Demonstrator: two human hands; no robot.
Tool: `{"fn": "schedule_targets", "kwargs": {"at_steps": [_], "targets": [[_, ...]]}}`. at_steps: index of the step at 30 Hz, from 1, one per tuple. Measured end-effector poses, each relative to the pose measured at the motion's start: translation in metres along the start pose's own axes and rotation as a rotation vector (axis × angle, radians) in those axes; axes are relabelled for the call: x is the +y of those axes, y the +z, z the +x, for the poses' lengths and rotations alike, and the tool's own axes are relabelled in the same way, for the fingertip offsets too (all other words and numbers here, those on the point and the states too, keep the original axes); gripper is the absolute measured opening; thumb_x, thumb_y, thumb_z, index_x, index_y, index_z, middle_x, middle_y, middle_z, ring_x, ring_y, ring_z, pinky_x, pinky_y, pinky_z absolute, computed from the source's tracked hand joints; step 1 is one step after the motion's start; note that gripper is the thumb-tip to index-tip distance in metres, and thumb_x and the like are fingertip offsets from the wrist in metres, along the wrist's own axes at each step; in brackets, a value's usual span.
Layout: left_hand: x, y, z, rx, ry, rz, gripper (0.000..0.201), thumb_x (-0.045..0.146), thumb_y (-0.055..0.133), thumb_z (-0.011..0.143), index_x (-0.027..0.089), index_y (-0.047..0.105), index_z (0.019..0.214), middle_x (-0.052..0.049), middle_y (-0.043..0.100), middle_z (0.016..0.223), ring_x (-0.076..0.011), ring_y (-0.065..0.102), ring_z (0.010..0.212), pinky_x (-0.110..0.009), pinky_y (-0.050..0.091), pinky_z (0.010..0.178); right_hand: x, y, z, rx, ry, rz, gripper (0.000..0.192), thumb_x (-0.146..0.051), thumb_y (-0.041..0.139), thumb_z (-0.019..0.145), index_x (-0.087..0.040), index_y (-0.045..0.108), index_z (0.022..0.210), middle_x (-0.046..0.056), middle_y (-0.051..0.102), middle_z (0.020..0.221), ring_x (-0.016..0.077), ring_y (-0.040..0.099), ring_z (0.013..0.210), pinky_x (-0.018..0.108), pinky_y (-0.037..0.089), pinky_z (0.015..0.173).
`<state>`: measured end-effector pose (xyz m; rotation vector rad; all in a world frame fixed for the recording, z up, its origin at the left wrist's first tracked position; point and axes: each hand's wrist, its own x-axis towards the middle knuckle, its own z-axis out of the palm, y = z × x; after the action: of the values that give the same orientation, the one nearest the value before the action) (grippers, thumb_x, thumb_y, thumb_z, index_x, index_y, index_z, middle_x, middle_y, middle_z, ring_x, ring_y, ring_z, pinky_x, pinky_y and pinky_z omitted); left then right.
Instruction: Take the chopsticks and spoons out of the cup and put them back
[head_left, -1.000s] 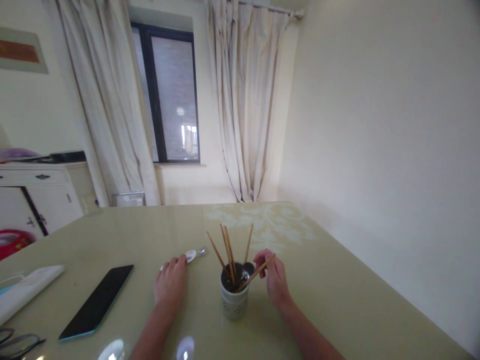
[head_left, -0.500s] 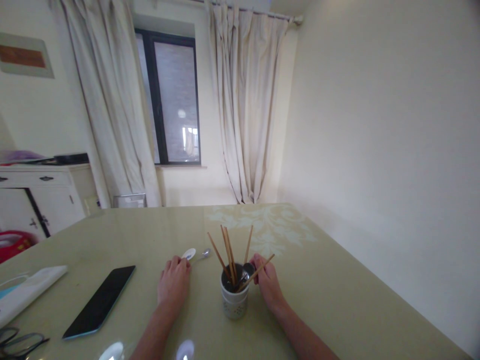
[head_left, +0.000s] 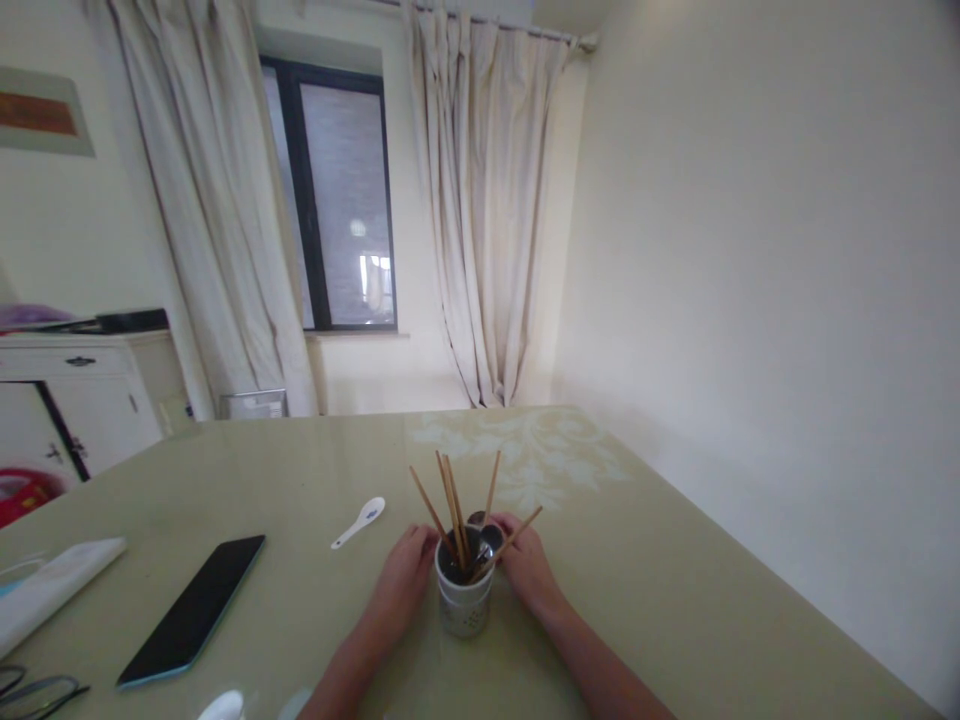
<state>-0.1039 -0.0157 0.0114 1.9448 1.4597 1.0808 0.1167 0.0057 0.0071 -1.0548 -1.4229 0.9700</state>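
Observation:
A pale patterned cup [head_left: 464, 610] stands upright on the table in front of me. It holds several wooden chopsticks [head_left: 454, 500] that lean different ways, and a metal spoon [head_left: 491, 541] with its bowl up. A second rounded metal bowl [head_left: 477, 518] shows behind the first, at the far rim. My left hand [head_left: 407, 570] is curled against the cup's left side, its fingertips partly hidden behind the rim. On the other side, my right hand [head_left: 526, 562] has its bent fingers at the cup's right rim, close to the spoon. A white ceramic spoon [head_left: 359, 522] lies left of the cup.
A black tablet or phone [head_left: 193, 610] lies to the left, with a white power strip-like object [head_left: 64, 585] beyond it. Dark-handled scissors or a cable loop [head_left: 45, 694] sits at the lower left corner. A wall [head_left: 750, 300] runs along the table's right side.
My left hand has moved right, from the spoons to the cup. The metal spoon beside the white one is gone from the table, and another metal bowl shows in the cup.

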Motion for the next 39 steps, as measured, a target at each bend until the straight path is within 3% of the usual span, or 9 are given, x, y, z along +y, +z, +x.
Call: {"fn": "schedule_targets", "kwargs": {"at_steps": [3,7,11,14,18,22,32,39], "targets": [[0.009,0.005,-0.001,-0.046,0.076,-0.189,0.022,0.031,0.054,0.09,0.022,0.074,0.091,-0.012,0.077,0.099,-0.0282,0.07,0.095,-0.039,0.055,0.087,-0.001,0.001,0.001,0.02,-0.023,0.046,0.037,-0.056,0.068,0.089,-0.021,0.073,0.078,0.003,0.068,0.067,0.0204,0.063,0.06,0.03,0.049,0.057],[0.016,0.001,0.001,0.02,0.002,-0.29,0.026,0.041,0.063,0.088,0.022,0.078,0.097,-0.012,0.08,0.103,-0.0298,0.072,0.096,-0.04,0.056,0.085,-0.005,-0.004,0.007,0.085,-0.05,0.081,0.045,-0.064,0.069,0.09,-0.02,0.074,0.081,0.004,0.071,0.071,0.0209,0.066,0.065,0.03,0.053,0.06],[0.016,-0.011,0.003,0.111,-0.116,-0.418,0.049,0.066,0.063,0.089,0.022,0.079,0.105,-0.013,0.081,0.111,-0.0316,0.072,0.105,-0.044,0.055,0.095,-0.013,-0.028,0.018,0.365,-0.067,0.205,0.053,-0.07,0.076,0.083,-0.018,0.077,0.089,0.006,0.075,0.077,0.0205,0.068,0.069,0.032,0.056,0.065],[0.017,-0.016,0.0,0.009,-0.209,-0.567,0.058,0.073,0.06,0.091,0.022,0.079,0.113,-0.011,0.082,0.118,-0.0313,0.072,0.112,-0.045,0.054,0.101,-0.018,-0.051,0.025,0.541,-0.07,0.343,0.054,-0.069,0.086,0.074,-0.017,0.079,0.088,0.004,0.074,0.077,0.0185,0.067,0.07,0.03,0.057,0.067],[0.021,-0.013,-0.006,-0.163,-0.25,-0.77,0.06,0.07,0.056,0.096,0.022,0.076,0.126,-0.011,0.076,0.138,-0.032,0.068,0.127,-0.047,0.049,0.112,-0.023,-0.065,0.027,0.625,-0.058,0.45,0.056,-0.068,0.091,0.067,-0.017,0.08,0.089,0.003,0.074,0.079,0.0162,0.065,0.069,0.029,0.058,0.067],[0.026,-0.008,-0.007,-0.278,-0.215,-0.877,0.061,0.068,0.062,0.094,0.02,0.076,0.129,-0.012,0.074,0.142,-0.0352,0.065,0.134,-0.048,0.046,0.117,-0.033,-0.062,0.024,0.577,-0.063,0.497,0.056,-0.066,0.093,0.066,-0.017,0.081,0.09,0.004,0.074,0.08,0.0156,0.064,0.069,0.028,0.057,0.065],[0.026,0.01,-0.01,-0.185,-0.378,-0.971,0.061,0.067,0.077,0.085,0.02,0.077,0.124,-0.016,0.07,0.147,-0.0364,0.059,0.143,-0.051,0.036,0.128,-0.054,-0.045,0.008,0.349,-0.203,0.32,0.04,-0.057,0.086,0.083,-0.017,0.081,0.085,0.003,0.07,0.069,0.0163,0.061,0.061,0.028,0.051,0.058],[0.035,0.012,-0.011,-0.152,-0.358,-0.926,0.065,0.07,0.076,0.084,0.019,0.077,0.124,-0.016,0.073,0.142,-0.0343,0.065,0.135,-0.049,0.043,0.123,-0.061,-0.035,-0.002,0.055,-0.198,0.104,0.031,-0.052,0.082,0.085,-0.021,0.086,0.084,0.005,0.074,0.073,0.021,0.066,0.069,0.031,0.054,0.066]]}}
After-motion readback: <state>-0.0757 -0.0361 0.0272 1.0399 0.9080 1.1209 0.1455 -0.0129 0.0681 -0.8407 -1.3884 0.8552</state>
